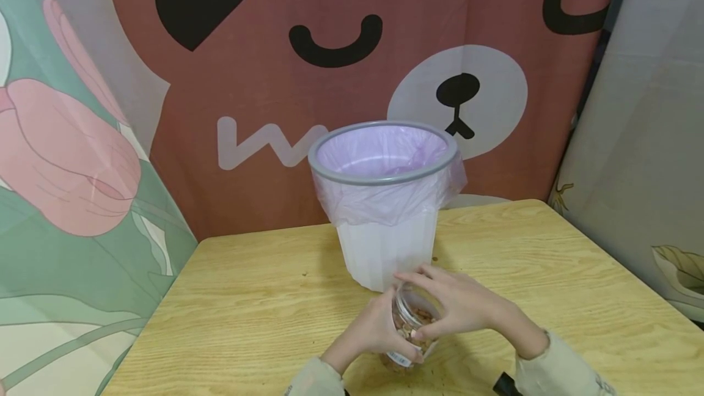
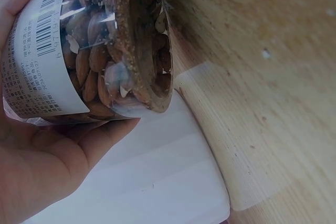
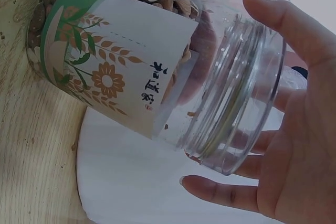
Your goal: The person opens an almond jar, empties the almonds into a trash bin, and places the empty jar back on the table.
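a clear plastic jar (image 1: 414, 330) of almonds is held just above the wooden table (image 1: 550, 274), close to its near edge and directly in front of a white waste bin (image 1: 385, 249). the jar is tilted, its open threaded mouth toward the bin and the right hand; no lid is on it. the left hand (image 1: 370, 330) grips the jar body from the left, fingers and thumb curled round the labelled wall — the left wrist view shows the palm (image 2: 37, 166) under the barcode label (image 2: 37, 51) and almonds (image 2: 100, 56) packed against the clear base. the right hand (image 1: 459, 304) is cupped over the jar mouth, its fingers (image 3: 294, 40) curved round the rim; the right wrist view shows the threaded neck (image 3: 236, 93) inside that curve, though whether the fingers press on the rim cannot be told for certain. the jar's front label (image 3: 105, 72) is white and green with a flower and grain print. the bin has a grey rim (image 1: 379, 176) and a pale purple liner (image 1: 385, 200) folded over it. small crumbs lie on the table beside the bin. behind it hangs a brown cartoon-bear cloth (image 1: 330, 47).
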Motion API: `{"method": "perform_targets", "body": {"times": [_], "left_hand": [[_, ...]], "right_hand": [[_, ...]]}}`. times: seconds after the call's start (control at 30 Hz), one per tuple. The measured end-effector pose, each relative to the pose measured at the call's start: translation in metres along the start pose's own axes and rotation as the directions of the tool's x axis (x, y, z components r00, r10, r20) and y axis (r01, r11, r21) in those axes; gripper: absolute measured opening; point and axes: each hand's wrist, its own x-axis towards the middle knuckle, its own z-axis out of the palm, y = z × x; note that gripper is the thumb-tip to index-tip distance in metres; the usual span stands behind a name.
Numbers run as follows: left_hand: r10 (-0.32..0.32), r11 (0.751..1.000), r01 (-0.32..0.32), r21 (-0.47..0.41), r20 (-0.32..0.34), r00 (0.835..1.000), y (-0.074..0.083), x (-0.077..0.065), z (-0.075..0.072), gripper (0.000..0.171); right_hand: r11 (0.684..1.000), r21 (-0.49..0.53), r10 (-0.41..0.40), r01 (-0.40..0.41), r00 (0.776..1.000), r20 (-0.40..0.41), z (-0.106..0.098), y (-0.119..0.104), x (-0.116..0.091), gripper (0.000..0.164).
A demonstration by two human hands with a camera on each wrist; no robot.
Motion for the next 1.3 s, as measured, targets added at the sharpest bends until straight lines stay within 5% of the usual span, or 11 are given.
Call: {"method": "perform_targets", "body": {"times": [0.77,1.3], "left_hand": [[-0.024,0.998,0.025,0.051,-0.023,0.999,0.002,0.000,-0.001,0.085],[-0.028,0.998,0.030,0.053,-0.040,0.999,0.001,0.000,0.001,0.087]], "right_hand": [[0.999,0.019,-0.029,0.031,0.994,-0.108,0.000,0.005,-0.010,0.081],[0.996,0.090,0.033,-0.021,0.990,-0.136,0.004,0.006,-0.020,0.084]]}}
